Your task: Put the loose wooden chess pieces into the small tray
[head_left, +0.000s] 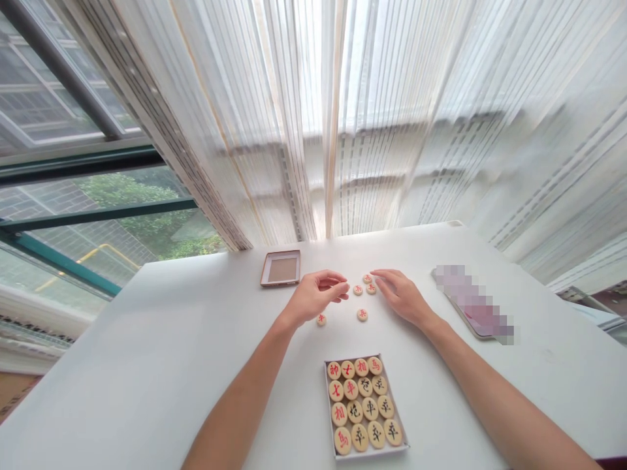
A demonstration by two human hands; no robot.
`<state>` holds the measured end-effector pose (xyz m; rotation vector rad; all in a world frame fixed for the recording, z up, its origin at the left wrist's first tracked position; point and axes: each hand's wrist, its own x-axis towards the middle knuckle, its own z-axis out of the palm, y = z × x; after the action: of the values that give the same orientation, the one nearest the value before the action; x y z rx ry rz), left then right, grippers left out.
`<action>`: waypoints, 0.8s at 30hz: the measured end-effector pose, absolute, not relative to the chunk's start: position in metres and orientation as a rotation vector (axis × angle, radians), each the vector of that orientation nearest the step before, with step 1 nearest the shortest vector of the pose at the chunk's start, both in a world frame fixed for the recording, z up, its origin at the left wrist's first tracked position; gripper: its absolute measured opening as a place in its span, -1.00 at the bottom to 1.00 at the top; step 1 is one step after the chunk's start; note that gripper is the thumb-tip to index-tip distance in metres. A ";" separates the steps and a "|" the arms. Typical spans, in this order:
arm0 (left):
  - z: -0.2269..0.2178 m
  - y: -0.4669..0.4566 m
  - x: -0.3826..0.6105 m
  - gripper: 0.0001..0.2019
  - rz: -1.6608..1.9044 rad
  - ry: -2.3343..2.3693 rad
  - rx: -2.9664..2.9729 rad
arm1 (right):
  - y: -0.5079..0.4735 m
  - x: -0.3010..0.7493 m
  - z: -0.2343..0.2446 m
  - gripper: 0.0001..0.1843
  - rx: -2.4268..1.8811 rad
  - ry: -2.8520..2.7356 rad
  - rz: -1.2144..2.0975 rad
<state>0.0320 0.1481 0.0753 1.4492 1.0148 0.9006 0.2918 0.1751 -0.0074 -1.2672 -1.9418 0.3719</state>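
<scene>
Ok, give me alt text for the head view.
Two bare hands, left hand curled and right hand flat, flank five loose round game pieces on a white table. Nearer, a box holds sixteen more in rows; a tray lies far left, curtains behind.

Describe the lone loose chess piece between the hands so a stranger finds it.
On the white table, start at the box of chess pieces nearest the camera. Just beyond it, between the left hand and right hand, lies the lone piece, marked red. The cluster of three sits at the fingertips and another piece hugs the left wrist; this one touches nothing.
</scene>
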 end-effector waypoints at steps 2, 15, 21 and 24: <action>0.075 0.148 0.033 -0.68 0.902 1.001 1.433 | 0.174 0.291 -0.006 -0.69 -1.264 -1.919 0.365; 0.073 0.146 0.034 -0.72 0.837 0.954 1.509 | 0.176 0.290 -0.013 -0.68 -1.293 -1.999 0.349; 0.085 0.138 0.039 -0.71 0.850 0.923 1.500 | 0.173 0.289 -0.011 -0.70 -1.292 -1.983 0.366; 0.082 0.140 0.040 -0.68 0.857 0.913 1.445 | 0.172 0.288 -0.006 -0.71 -1.272 -1.941 0.359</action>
<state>0.0400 0.1396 0.0822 1.4454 0.9132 0.8566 0.2881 0.1719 -0.0062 -1.2715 -1.9409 0.3590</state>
